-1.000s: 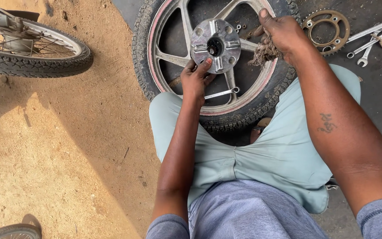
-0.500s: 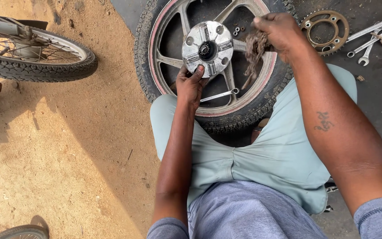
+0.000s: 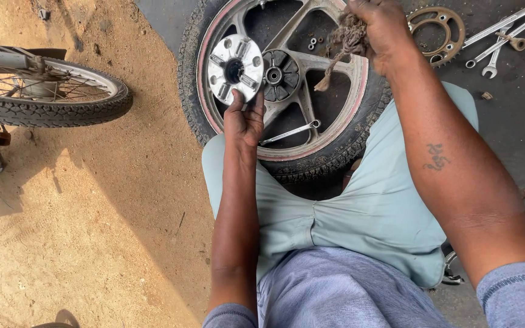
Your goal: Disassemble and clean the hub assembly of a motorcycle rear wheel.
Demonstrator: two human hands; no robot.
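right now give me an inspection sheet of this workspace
surface: sandy ground left, dark paved ground right
job's things: alloy wheel lying flat; round silver hub plate lifted off centre
clutter: sprocket, spanners, one spanner on the spokes, small nuts
grippers: left hand holds hub plate; right hand grips frayed rag
cables: nothing seen
surroundings: spoked wheel at left

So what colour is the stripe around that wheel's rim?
Faded red or pink on the wheel rim, seen in the head view.
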